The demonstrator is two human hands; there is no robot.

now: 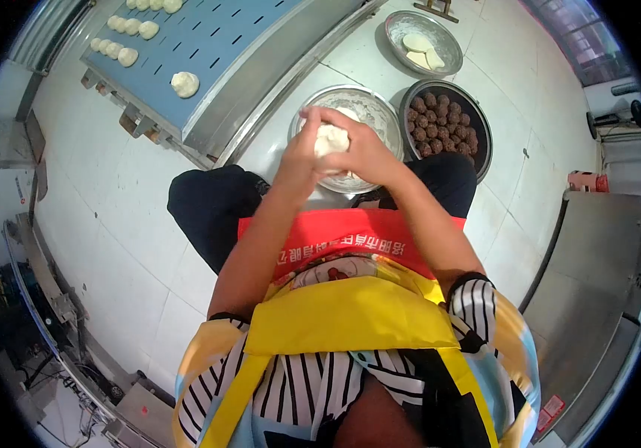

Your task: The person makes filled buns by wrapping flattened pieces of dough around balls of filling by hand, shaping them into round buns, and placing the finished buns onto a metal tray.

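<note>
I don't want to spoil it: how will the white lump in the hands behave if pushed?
The white lump looks soft and doughy, so it will probably dent. Its uneven surface suggests it might wobble rather than roll. The white-smeared metal bowl hints the lump may stick.

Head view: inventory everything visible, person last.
Held dough: one, white, between hands
Floured bowl: one, silver, beneath hands
Small bowl: one, silver, upper right
Flat dough pieces: about three, cream, in small bowl
Pan: one, dark, right of floured bowl
Lumpy balls: dozens, brown, in pan
Slotted machine bed: one, blue, upper left
Dough balls: about thirteen, white, on bed
Steel cabinet: one, grey, right
Wooden stand: one, brown, top edge
Floor tiles: many, white, throughout
Equipment: count unclear, dark, left edge
Apron: one, red-yellow, worn
Striped shirt: one, multicoloured, under apron
Trousers: one, dark, on legs
Left hand: one, bare, on dough
Right hand: one, bare, on dough
</note>
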